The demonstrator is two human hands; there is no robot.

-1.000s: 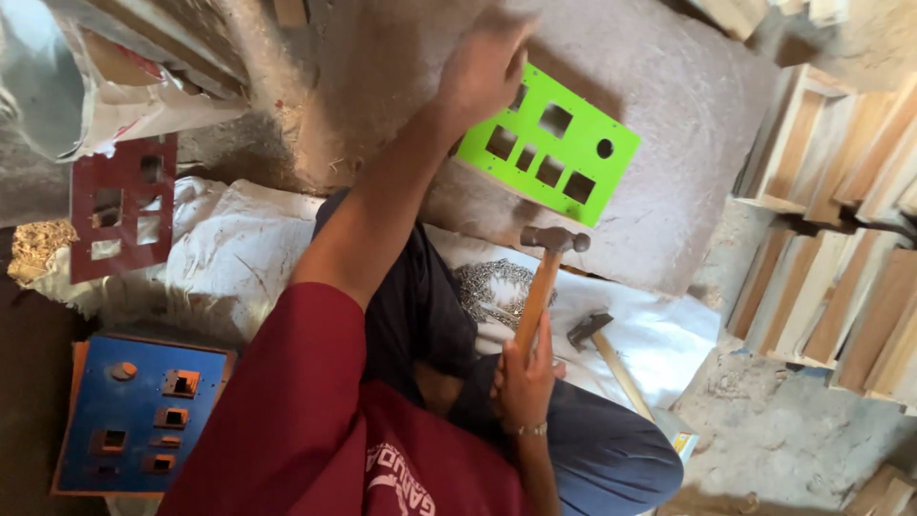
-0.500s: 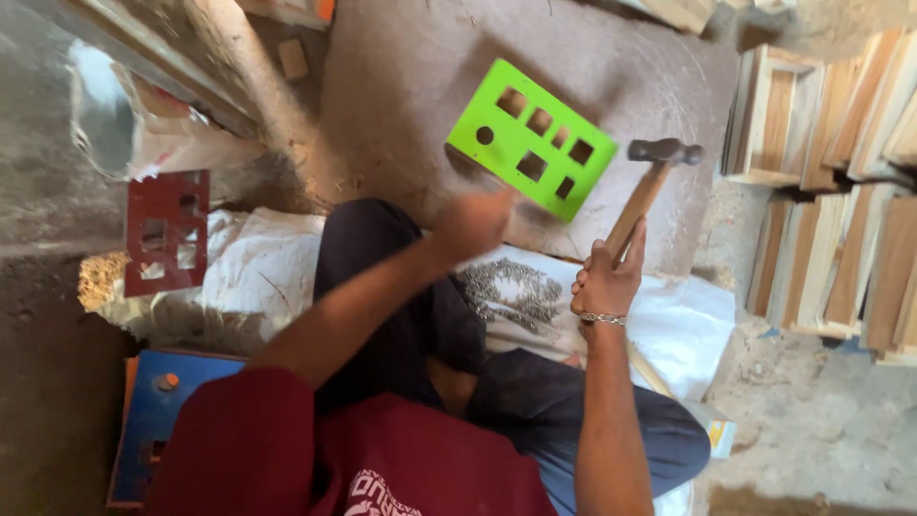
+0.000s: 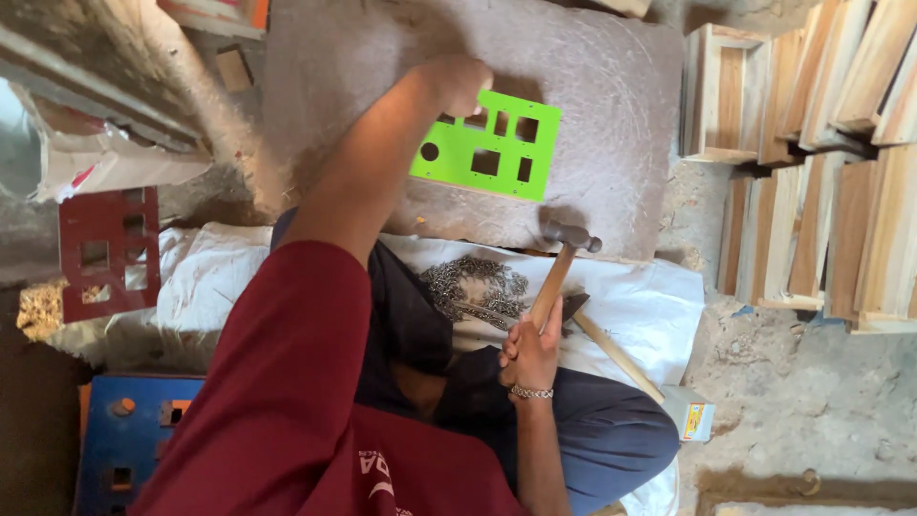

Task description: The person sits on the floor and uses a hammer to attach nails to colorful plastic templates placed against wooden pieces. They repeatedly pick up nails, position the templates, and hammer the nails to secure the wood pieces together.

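A bright green flat plate (image 3: 485,161) with rectangular cut-outs and one round hole lies on a grey stone slab (image 3: 602,86). My left hand (image 3: 458,81) is closed over the plate's upper left corner. My right hand (image 3: 531,352), with a bracelet at the wrist, grips the wooden handle of a hammer (image 3: 570,236). The hammer's metal head hangs just below the plate's lower right corner, over the slab's near edge. A heap of small dark metal pieces (image 3: 475,284) lies on a white sack (image 3: 640,296) across my lap.
A second hammer (image 3: 611,352) lies on the sack by my right hand. A red cut-out plate (image 3: 100,253) and a blue one (image 3: 124,440) lie at the left. Stacked wooden boxes (image 3: 812,191) fill the right side. Rough concrete floor (image 3: 802,401) lies below them.
My left hand has gone from above my lap up to the green plate's corner. The hammer has come down from beside the plate's right edge to the slab's near edge.
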